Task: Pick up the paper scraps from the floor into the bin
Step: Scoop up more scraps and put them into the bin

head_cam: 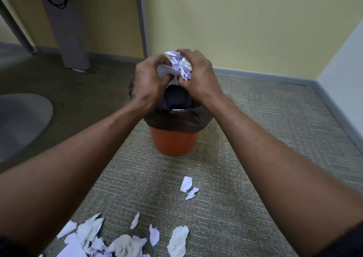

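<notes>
An orange bin (173, 143) lined with a dark bag stands on the carpet ahead of me. Above its mouth, my left hand (149, 82) and my right hand (198, 76) are pressed together around a crumpled wad of paper scraps (179, 64), white with blue marks. Part of the wad sticks up between my fingers. Several loose paper scraps (121, 241) lie on the carpet near my body at the lower left. Two small scraps (187, 186) lie apart between that pile and the bin.
A yellow wall with a grey skirting board (265, 75) runs behind the bin and turns a corner at the right. A grey desk leg (72, 41) stands at the back left. A grey rounded base (23, 119) lies on the floor at the left.
</notes>
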Action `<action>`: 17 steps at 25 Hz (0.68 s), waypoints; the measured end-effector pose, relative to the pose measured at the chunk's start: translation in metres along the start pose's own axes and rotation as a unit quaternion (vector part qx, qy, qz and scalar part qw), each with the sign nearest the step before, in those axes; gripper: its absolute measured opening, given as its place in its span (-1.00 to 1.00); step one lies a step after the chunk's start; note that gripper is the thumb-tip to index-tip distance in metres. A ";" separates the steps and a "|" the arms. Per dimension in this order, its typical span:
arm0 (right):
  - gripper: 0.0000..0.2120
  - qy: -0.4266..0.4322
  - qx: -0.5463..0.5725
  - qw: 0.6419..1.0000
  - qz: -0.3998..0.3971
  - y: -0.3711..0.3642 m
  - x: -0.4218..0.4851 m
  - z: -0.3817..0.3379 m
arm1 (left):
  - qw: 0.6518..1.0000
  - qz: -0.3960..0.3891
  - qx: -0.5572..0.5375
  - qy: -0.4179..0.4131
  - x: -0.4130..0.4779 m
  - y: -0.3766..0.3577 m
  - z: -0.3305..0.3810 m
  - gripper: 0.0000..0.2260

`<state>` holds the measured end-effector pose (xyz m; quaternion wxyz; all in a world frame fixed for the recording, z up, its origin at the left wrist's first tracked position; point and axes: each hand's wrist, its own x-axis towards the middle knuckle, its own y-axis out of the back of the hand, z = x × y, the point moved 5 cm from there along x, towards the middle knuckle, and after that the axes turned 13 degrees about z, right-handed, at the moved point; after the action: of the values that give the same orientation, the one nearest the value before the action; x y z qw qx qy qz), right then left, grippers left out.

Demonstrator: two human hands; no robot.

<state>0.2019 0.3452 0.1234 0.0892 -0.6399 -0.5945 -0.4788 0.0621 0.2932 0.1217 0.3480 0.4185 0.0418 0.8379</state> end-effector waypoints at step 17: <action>-0.13 -0.069 -0.222 0.918 -0.321 -0.071 0.007 0.063 | 0.936 -0.254 0.216 0.113 0.006 -0.076 -0.051 -0.68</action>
<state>0.1722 0.4124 0.0633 -0.2549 -0.4494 -0.6510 -0.5562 0.0642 0.3657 0.0650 0.4430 0.3619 0.3658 0.7341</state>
